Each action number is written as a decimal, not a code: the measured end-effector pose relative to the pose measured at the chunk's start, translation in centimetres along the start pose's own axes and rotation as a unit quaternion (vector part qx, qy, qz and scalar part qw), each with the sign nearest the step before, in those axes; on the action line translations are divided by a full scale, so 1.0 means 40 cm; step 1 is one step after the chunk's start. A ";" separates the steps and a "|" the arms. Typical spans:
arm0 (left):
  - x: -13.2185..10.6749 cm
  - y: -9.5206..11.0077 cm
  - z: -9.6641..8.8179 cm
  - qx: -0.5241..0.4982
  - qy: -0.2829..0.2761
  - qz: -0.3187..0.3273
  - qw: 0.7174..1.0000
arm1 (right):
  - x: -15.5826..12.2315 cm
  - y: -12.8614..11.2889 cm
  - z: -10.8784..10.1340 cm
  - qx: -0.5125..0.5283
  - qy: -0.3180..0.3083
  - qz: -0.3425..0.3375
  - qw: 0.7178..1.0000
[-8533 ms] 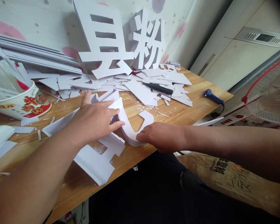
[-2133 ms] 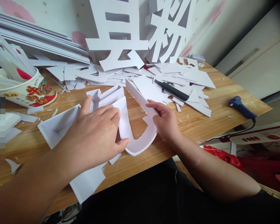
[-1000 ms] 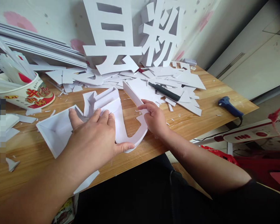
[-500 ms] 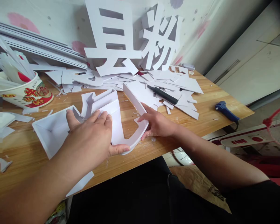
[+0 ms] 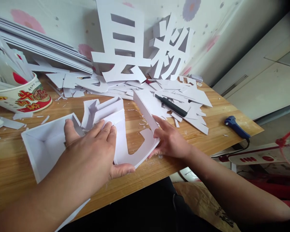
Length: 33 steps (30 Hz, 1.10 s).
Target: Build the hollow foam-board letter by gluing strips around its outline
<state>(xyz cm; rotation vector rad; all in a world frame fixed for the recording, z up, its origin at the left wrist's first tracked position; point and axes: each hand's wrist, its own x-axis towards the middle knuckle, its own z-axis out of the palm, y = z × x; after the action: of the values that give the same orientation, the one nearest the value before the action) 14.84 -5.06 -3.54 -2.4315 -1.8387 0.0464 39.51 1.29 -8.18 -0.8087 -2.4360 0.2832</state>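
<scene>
A white foam-board letter piece (image 5: 125,141) with a curved hook stroke lies on the wooden table (image 5: 12,161). My left hand (image 5: 94,151) lies flat on it, fingers stretched over its top and thumb against the curved lower edge. My right hand (image 5: 170,140) presses a white side strip (image 5: 145,108) against the hook's outer edge, fingers held along the strip. The open box-like part of the letter (image 5: 43,145) extends to the left.
Two finished white characters (image 5: 125,45) lean on the wall behind a heap of white offcuts (image 5: 183,96). A black knife (image 5: 171,105) lies on the scraps, a blue glue gun (image 5: 236,127) at the table's right end, a paper bucket of strips (image 5: 16,93) far left.
My right hand has slid down the strip from the upper part to the hook's outer curve. My left hand stays pressed on the letter, which has shifted slightly toward me.
</scene>
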 end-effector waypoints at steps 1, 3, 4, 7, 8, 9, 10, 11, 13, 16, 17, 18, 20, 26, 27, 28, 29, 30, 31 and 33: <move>-0.001 -0.001 0.001 -0.002 0.007 0.002 1.000 | 0.001 0.000 -0.004 -0.016 -0.008 -0.009 1.000; -0.002 -0.002 -0.001 -0.007 0.018 0.004 1.000 | 0.002 0.002 -0.008 -0.042 -0.021 -0.031 0.998; -0.003 -0.002 -0.003 -0.010 0.020 0.006 1.000 | 0.002 0.004 -0.009 -0.050 -0.024 -0.041 0.998; -0.004 -0.001 -0.009 -0.017 0.026 0.011 0.999 | 0.002 0.011 -0.006 -0.058 -0.024 -0.059 0.996; -0.004 -0.001 -0.010 -0.018 0.030 0.012 0.999 | 0.002 0.013 -0.004 -0.057 -0.025 -0.061 0.996; -0.004 0.000 -0.010 -0.017 0.035 0.012 0.999 | 0.002 0.015 -0.002 -0.057 -0.025 -0.063 0.996; -0.003 0.000 -0.010 -0.016 0.039 0.011 0.999 | 0.002 0.017 0.000 -0.058 -0.024 -0.066 0.996; -0.003 0.000 -0.008 -0.014 0.041 0.012 0.999 | 0.001 0.019 0.002 -0.058 -0.023 -0.068 0.996; -0.004 -0.002 -0.003 -0.011 0.043 0.011 0.999 | 0.001 0.023 0.006 -0.058 -0.019 -0.073 0.995; -0.007 -0.005 0.005 -0.012 0.047 0.011 0.999 | 0.000 0.027 0.009 -0.053 -0.011 -0.075 0.996; -0.008 -0.006 0.007 -0.013 0.048 0.011 0.999 | -0.001 0.028 0.010 -0.049 -0.010 -0.074 0.996; -0.009 -0.006 0.008 -0.014 0.049 0.011 0.999 | -0.001 0.029 0.011 -0.042 -0.012 -0.071 0.997; -0.010 -0.007 0.008 -0.015 0.048 0.009 0.999 | -0.002 0.030 0.013 -0.025 -0.019 -0.064 0.997; -0.007 -0.002 -0.004 -0.009 0.035 0.004 0.999 | -0.005 0.029 0.013 0.009 -0.023 -0.057 0.998; -0.006 -0.001 -0.006 -0.008 0.032 0.001 0.999 | -0.005 0.028 0.013 0.009 -0.026 -0.052 0.998; -0.005 0.000 -0.007 -0.006 0.028 -0.002 1.000 | -0.005 0.028 0.014 0.006 -0.034 -0.043 0.998; -0.005 0.001 -0.008 -0.004 0.024 -0.005 1.000 | -0.004 0.028 0.014 0.003 -0.042 -0.034 0.999; -0.005 0.002 -0.009 -0.003 0.021 -0.009 1.000 | -0.004 0.028 0.014 -0.002 -0.051 -0.026 0.998; -0.006 0.003 -0.010 -0.001 0.018 -0.010 1.000 | -0.003 0.027 0.014 -0.007 -0.059 -0.019 0.998; -0.008 0.005 -0.014 0.004 0.011 -0.013 1.000 | -0.001 0.026 0.013 -0.012 -0.069 -0.014 0.997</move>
<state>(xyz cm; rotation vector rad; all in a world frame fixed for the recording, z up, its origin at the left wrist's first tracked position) 14.99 -5.46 -3.02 -2.3931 -1.8571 0.0235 39.74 2.08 -9.01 -0.7891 -2.5823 0.3081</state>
